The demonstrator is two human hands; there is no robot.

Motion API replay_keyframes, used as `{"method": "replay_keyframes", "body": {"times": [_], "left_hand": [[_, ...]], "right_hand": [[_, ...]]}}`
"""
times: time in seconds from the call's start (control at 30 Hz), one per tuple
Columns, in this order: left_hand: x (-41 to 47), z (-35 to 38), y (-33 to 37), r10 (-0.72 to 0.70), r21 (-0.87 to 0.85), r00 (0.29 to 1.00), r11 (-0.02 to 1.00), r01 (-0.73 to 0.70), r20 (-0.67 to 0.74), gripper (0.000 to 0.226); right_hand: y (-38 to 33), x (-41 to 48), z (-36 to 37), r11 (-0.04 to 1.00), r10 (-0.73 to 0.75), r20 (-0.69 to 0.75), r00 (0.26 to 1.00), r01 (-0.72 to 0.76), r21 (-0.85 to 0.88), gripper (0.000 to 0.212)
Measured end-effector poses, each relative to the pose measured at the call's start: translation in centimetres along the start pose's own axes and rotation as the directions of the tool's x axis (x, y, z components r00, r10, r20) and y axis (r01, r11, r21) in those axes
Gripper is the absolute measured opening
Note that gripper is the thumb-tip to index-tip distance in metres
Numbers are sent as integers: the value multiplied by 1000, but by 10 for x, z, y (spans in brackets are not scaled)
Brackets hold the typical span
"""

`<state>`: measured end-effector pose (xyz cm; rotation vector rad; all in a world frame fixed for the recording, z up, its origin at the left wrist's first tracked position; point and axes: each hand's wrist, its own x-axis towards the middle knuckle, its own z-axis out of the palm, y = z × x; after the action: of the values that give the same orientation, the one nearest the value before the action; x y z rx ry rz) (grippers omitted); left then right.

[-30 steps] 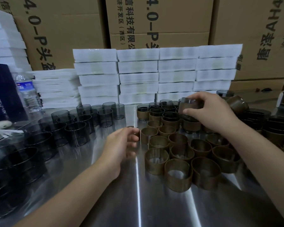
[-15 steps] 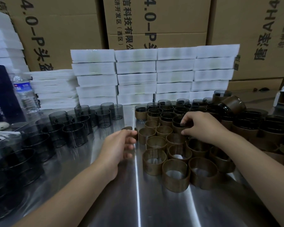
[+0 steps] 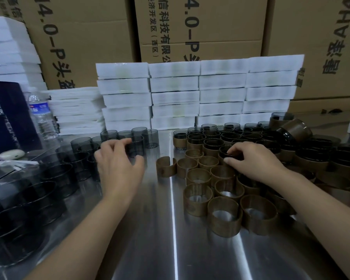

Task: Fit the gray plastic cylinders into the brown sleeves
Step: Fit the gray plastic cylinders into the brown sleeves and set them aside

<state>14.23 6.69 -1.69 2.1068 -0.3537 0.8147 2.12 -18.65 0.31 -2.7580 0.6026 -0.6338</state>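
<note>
Over on the left, past the water bottle (image 3: pixel 41 116), the loose gray cylinders (image 3: pixel 81 146) stand in a crowd on the steel table (image 3: pixel 170 249). The left hand (image 3: pixel 117 162) hangs over the right edge of that crowd, fingers spread and arched round one cylinder (image 3: pixel 137 146); whether they touch it I cannot tell. It looks like the pick for the next fit, so I'd close on its wall and lift it straight up, clear of its neighbours. Just right of that stands a split sleeve (image 3: pixel 166 166), its gap facing far, then the empty brown sleeves (image 3: pixel 197 207) packed rim to rim. The right hand (image 3: pixel 257 160) sits at their far side, thumb and forefinger pinching the rim of a seated cylinder (image 3: pixel 222 150) already in its sleeve. To my eye that one wants pressing down square and even, with the sleeve kept from riding up. Finished pieces (image 3: pixel 211 143) fill the far right.
</note>
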Motion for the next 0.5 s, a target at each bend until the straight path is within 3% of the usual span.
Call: {"method": "replay_keyframes", "body": {"times": [0.07,0.23,0.33,0.5], "left_hand": [[0,-2,-6,-22,87,1000,996,22,-5,58],[2,0,-21,-215,284,961,945,160,174,78],[2,0,-22,-238,343,950,926,159,203,74],[2,1,-21,-179,220,969,965,140,170,49]], "right_hand": [[-2,0,-1,999,11,-60,998,-9,40,38],[-8,-3,-5,995,-2,-175,985,19,96,36],[-11,-5,-7,994,-23,-208,978,45,104,33],[-15,-6,-6,991,-66,-244,968,92,95,27]]}}
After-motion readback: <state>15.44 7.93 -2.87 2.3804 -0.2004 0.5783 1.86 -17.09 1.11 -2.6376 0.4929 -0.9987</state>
